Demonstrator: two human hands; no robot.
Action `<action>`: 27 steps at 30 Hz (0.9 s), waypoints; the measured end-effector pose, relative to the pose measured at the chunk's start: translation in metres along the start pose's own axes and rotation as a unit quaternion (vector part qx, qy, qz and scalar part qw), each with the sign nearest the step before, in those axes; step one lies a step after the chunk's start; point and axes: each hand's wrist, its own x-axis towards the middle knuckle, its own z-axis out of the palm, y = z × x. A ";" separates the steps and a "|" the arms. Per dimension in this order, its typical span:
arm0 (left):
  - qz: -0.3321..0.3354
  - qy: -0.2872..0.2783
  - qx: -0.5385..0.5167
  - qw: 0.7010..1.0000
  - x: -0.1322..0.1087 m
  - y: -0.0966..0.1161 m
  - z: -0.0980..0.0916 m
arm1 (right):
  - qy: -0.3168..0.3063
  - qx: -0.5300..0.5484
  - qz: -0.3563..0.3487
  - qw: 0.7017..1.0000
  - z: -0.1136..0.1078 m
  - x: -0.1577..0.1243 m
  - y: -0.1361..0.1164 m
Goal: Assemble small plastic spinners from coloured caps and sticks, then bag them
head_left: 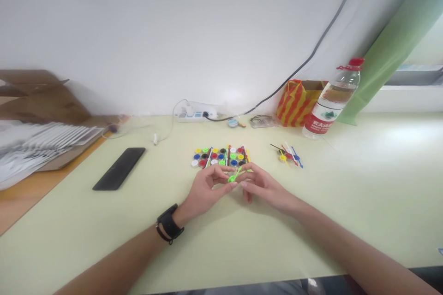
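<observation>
A small bright green arrow spinner (233,178) with a round disc is held up between my two hands above the table. The fingers and thumb of my left hand (210,187) are closed around its disc. My right hand (265,187) is closed at the other side, its fingertips at the arrow's thin end. Just beyond my hands, rows of round colored spinner pieces (214,156) in yellow, green, blue, red, white and black lie with several arrows among them. To the right lies a loose pile of colored arrow spinners (288,156).
A black phone-like slab (119,168) lies left on the pale green table (194,249). Farther back are a power strip (195,114), eyeglasses (262,120), a striped bag (294,103) and a large water bottle (330,103). Stacked white packets (51,138) sit far left.
</observation>
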 end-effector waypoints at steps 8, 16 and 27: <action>-0.013 -0.014 -0.016 1.000 0.000 0.001 -0.001 | -0.049 0.060 0.049 0.996 0.008 0.002 0.005; -0.115 -0.042 -0.123 0.985 0.005 0.006 -0.006 | 0.058 0.038 0.028 0.997 -0.009 0.002 -0.001; -0.144 -0.076 -0.088 0.983 0.002 0.002 -0.006 | 0.141 -0.088 -0.076 0.983 -0.011 0.003 0.001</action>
